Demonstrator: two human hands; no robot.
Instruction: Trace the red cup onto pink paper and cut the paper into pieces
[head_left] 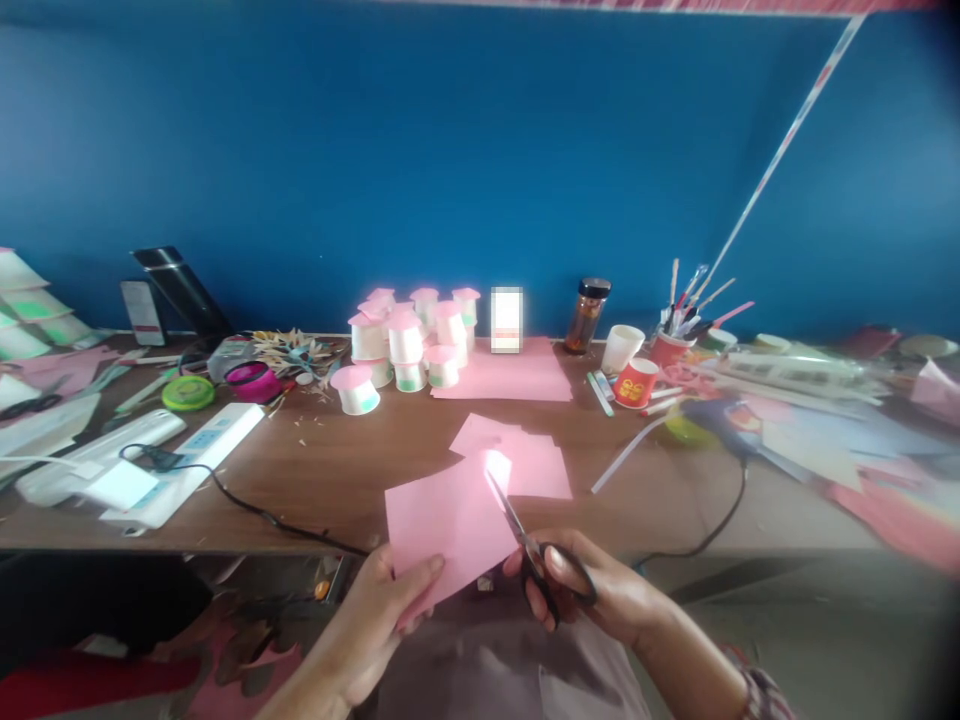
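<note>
My left hand pinches the lower left part of a pink paper sheet, thumb on top, just in front of the table edge. In my right hand is a pair of scissors with black handles, my fingers through the loops. The blades point up and to the left along the sheet's right edge; whether they touch the paper I cannot tell. Beyond the sheet, more pink paper pieces lie on the table, partly covered by it. Several small white paper cups with pink paper tops stand stacked farther back.
A stack of pink paper lies at the back. To the right are a dark-lidded bottle, a red paper cup and a glue gun with its cord. A power strip and cables occupy the left.
</note>
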